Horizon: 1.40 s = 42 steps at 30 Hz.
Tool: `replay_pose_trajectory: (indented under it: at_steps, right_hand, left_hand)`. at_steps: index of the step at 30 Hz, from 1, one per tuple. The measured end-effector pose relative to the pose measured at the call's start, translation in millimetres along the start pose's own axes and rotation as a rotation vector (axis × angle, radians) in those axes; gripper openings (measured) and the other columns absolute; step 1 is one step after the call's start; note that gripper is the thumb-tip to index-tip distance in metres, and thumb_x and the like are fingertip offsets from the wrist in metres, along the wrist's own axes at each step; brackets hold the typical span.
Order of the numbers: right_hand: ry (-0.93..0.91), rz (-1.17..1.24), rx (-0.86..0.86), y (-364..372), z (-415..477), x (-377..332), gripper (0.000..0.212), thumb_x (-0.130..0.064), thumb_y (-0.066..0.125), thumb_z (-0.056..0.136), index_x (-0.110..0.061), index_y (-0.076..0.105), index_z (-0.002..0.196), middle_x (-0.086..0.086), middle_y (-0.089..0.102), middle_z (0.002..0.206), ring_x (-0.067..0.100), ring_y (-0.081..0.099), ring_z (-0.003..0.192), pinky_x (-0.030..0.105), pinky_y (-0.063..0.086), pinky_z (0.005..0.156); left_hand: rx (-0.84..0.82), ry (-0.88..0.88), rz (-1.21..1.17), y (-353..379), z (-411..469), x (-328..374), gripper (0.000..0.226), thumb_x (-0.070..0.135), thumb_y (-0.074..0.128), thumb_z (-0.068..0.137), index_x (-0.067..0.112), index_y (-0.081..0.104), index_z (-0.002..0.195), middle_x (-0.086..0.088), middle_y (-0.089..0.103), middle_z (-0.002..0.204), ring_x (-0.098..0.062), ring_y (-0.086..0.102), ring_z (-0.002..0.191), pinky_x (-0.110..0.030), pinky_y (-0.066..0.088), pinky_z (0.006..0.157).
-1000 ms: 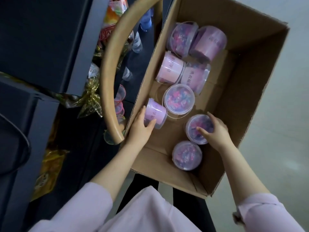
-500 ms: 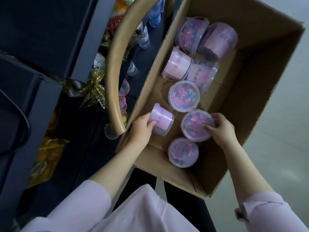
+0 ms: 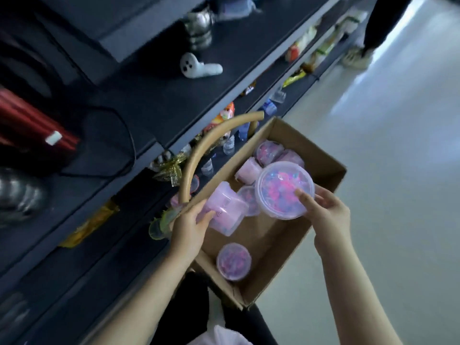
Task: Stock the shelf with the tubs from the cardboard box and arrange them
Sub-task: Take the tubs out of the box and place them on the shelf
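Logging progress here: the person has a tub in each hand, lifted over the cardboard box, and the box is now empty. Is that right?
Not quite. The head view shows the left hand and right hand each holding a tub above the cardboard box, but the box is not empty: one tub sits near its close end and more lie at the far end.

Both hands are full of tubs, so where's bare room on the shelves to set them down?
Bare dark shelf lies between the white toy and the black cable. The lower shelf beside the cardboard box is crowded with bottles and wrappers.
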State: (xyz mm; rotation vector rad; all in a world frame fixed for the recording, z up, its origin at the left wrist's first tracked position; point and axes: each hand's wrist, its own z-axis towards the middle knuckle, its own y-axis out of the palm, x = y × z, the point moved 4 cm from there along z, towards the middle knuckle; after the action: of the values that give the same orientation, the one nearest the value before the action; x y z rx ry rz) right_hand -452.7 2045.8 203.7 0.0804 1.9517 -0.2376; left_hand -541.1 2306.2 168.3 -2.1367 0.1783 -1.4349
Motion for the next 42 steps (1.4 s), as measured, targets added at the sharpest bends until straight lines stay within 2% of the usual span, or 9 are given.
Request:
replay_pose_trajectory:
  at_steps: [5,8,13,17,22,25,29,33,42]
  right_hand:
    - [-0.166,0.021,-0.116,17,-41,-107,0.026,-0.026,0.08,0.075,-0.016,0.074,0.098,0.005,0.075,0.09,0.023,0.07,0.084,0.038,0.056,0.077]
    - [-0.251,0.035,-0.191,42,-72,-166,0.029,-0.042,0.077,0.074,-0.023,0.074,0.095,0.0,0.075,0.09,0.02,0.071,0.085,0.039,0.058,0.078]
    - [-0.413,0.09,-0.388,101,-151,-245,0.012,-0.034,0.071,0.084,-0.023,0.071,0.091,-0.002,0.071,0.082,0.009,0.065,0.069,0.02,0.05,0.058]
    - [-0.458,0.127,-0.549,152,-222,-275,0.01,-0.025,0.068,0.087,-0.018,0.071,0.094,0.006,0.071,0.09,0.017,0.065,0.078,0.023,0.054,0.063]
    - [-0.502,0.187,-0.647,210,-302,-284,0.005,-0.02,0.068,0.088,-0.016,0.071,0.089,0.007,0.069,0.089,0.015,0.063,0.073,0.02,0.051,0.058]
    - [-0.52,0.208,-0.694,242,-342,-286,0.014,-0.02,0.068,0.088,-0.01,0.071,0.097,0.008,0.071,0.092,0.02,0.066,0.081,0.03,0.054,0.071]
    - [-0.57,0.151,-0.76,281,-379,-288,0.016,-0.021,0.066,0.09,-0.008,0.07,0.099,0.006,0.071,0.088,0.017,0.065,0.076,0.027,0.053,0.066]
    - [-0.598,0.038,-0.774,324,-391,-294,0.016,-0.023,0.068,0.088,-0.008,0.069,0.095,0.011,0.072,0.092,0.025,0.069,0.081,0.037,0.059,0.078]
    - [-0.582,-0.117,-0.77,409,-356,-308,0.035,-0.029,0.075,0.081,-0.004,0.07,0.104,0.011,0.072,0.095,0.026,0.07,0.085,0.04,0.059,0.081]
  left_hand:
    - [0.18,0.14,-0.117,-88,-50,83,0.036,0.02,0.06,0.093,0.023,0.058,0.129,0.016,0.062,0.115,0.014,0.055,0.098,-0.003,0.041,0.085]
    - [0.354,0.261,-0.072,-157,-83,119,0.039,0.023,0.06,0.092,0.021,0.057,0.131,0.01,0.06,0.123,0.007,0.053,0.109,-0.008,0.039,0.093]
    - [0.575,0.416,0.059,-274,-156,145,0.041,0.03,0.06,0.09,0.04,0.053,0.129,0.015,0.058,0.119,0.009,0.054,0.107,-0.005,0.036,0.091]
    - [0.722,0.484,0.158,-355,-218,138,0.041,0.026,0.063,0.086,0.026,0.06,0.127,0.01,0.063,0.118,0.004,0.057,0.106,-0.002,0.035,0.091]
    - [0.792,0.522,0.239,-426,-285,119,0.048,0.023,0.064,0.088,0.055,0.049,0.121,0.02,0.061,0.108,0.004,0.058,0.101,-0.004,0.038,0.087]
    - [0.848,0.519,0.3,-464,-313,103,0.046,0.024,0.063,0.089,0.043,0.052,0.129,0.009,0.062,0.11,-0.005,0.057,0.102,-0.016,0.04,0.09]
    - [0.911,0.498,0.48,-504,-330,83,0.043,0.027,0.059,0.092,0.035,0.052,0.134,0.005,0.063,0.115,-0.011,0.054,0.107,-0.029,0.045,0.088]
    - [0.957,0.441,0.722,-534,-322,72,0.041,0.026,0.06,0.091,0.028,0.056,0.132,0.006,0.062,0.127,-0.018,0.051,0.118,-0.041,0.052,0.086]
    - [0.876,0.317,0.845,-564,-265,54,0.041,0.03,0.051,0.096,0.031,0.049,0.137,0.013,0.05,0.141,-0.014,0.041,0.13,-0.038,0.05,0.09]
